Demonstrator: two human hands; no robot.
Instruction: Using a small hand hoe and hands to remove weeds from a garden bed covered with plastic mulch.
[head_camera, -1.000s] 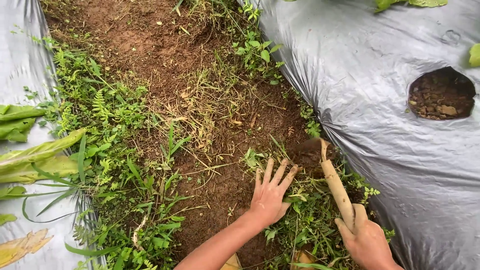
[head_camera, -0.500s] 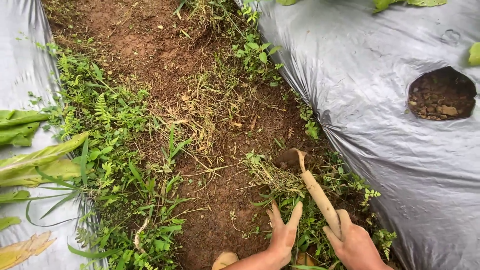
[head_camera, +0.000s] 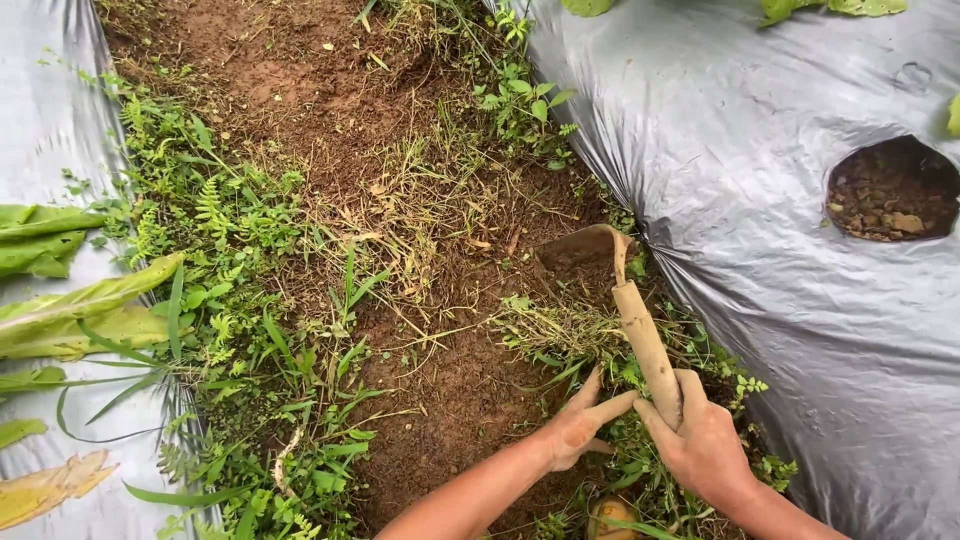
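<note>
Head view: outdoor garden furrow, bare brown soil running from top centre down the middle of the frame, flanked by grey plastic mulch sheeting on the right and a second strip at the left edge. Planting hole cut in the sheet at upper right, clods showing inside. Green weeds thick along the left of the furrow, more at lower centre; pale crop leaves lie over the left sheet.

Right hand, lower right, fingers wrapped tight round the wooden handle of a short hand hoe. Hoe's muddy blade sits at centre right, dug into soil just beside the sheet edge. Left hand, lower centre, fingers together and pressed down on a clump of loosened weeds near the handle; not clearly gripping any stem.

Judgement: to do this well, keep the blade shallow and angled away from the plastic to avoid tearing it, cut under the roots, and keep the left fingers behind the blade's path.
</note>
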